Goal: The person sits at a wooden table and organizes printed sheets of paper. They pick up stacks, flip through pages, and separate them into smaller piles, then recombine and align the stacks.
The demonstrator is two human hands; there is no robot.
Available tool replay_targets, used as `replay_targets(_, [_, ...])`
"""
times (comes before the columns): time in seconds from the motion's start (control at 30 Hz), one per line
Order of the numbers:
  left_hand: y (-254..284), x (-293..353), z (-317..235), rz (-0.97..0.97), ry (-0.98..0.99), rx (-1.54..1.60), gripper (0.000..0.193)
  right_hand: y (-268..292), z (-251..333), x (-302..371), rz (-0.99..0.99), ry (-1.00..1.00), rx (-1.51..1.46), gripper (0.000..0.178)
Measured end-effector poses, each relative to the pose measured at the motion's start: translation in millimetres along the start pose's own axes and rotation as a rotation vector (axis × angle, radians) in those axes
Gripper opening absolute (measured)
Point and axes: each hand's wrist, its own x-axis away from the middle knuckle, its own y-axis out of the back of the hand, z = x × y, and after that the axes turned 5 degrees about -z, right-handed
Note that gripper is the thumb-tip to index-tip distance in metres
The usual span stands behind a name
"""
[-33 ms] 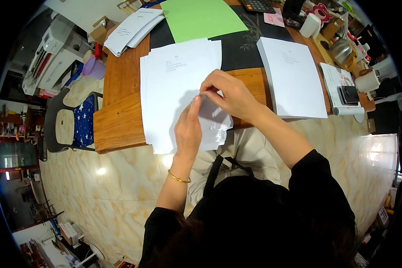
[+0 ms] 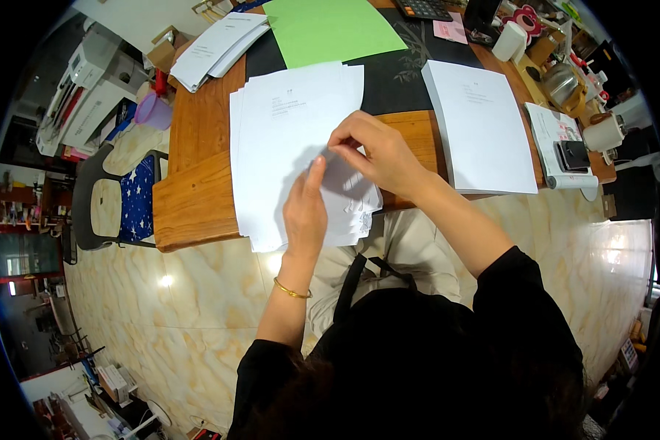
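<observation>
A fanned stack of white paper (image 2: 282,139) lies on the wooden desk (image 2: 191,198), and its near end hangs over the desk's front edge. My left hand (image 2: 306,209), with a gold bracelet on the wrist, rests on the stack's near end, index finger stretched along the top sheet and the other fingers curled at the edge. My right hand (image 2: 378,154) is just beyond it, thumb and fingertips pinched on the edge of a top sheet. The sheets' lower right corners (image 2: 359,213) spread out below my right hand.
A second neat white stack (image 2: 480,125) lies to the right. A green sheet (image 2: 330,29) and a black mat (image 2: 396,81) are behind. A phone (image 2: 572,154), a white mug (image 2: 601,132) and a kettle (image 2: 561,81) crowd the right end. A chair (image 2: 110,202) stands to the left.
</observation>
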Motion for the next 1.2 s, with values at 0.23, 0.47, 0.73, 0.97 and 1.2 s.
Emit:
replay_targets(0.23, [15.2, 13.0, 28.4, 0.118, 0.069, -0.177, 0.042, 19.9, -23.3, 33.5, 0.362, 0.120, 0.155, 0.015])
replay_targets(0.47, [18.0, 23.6, 3.3, 0.151, 0.081, -0.247, 0.023, 20.2, -25.3, 48.7, 0.383, 0.232, 0.274, 0.025])
replay_targets(0.73, [14.9, 25.4, 12.5, 0.132, -0.009, -0.228, 0.009, 14.3, -29.2, 46.3, 0.385, 0.325, 0.308, 0.025])
replay_targets(0.97, [16.1, 32.4, 14.6, 0.082, -0.083, -0.231, 0.009, 8.6, -29.4, 49.6, 0.377, 0.389, 0.350, 0.030])
replay_targets(1.2, [19.5, 28.6, 9.4, 0.088, 0.032, -0.219, 0.008, -1.9, -21.0, 38.4, 0.408, 0.473, 0.363, 0.026])
